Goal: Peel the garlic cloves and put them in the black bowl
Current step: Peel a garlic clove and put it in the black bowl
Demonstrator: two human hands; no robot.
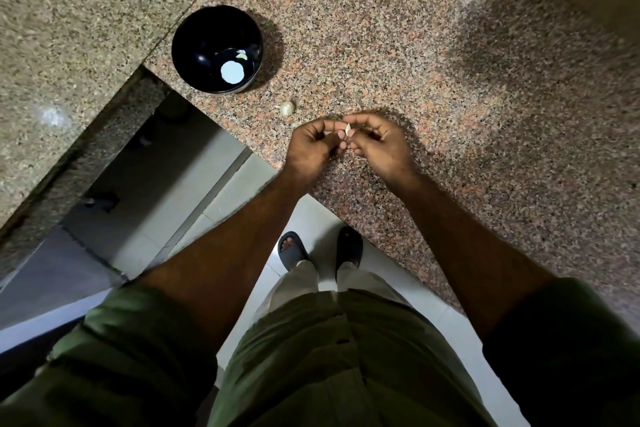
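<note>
Both hands meet over the speckled granite counter (398,55): my left hand (313,146) and right hand (377,146) pinch one small pale garlic clove (347,129) between curled fingertips. One papery bulb piece (287,107) sits nearby, beside the round glossy black bowl (194,45) holding one peeled clove (242,55).

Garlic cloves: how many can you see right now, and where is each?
3. One lies inside the black bowl, at. One sits on the counter just below the bowl, at. One is pinched between both hands, at. Fingers may hide more.
</note>
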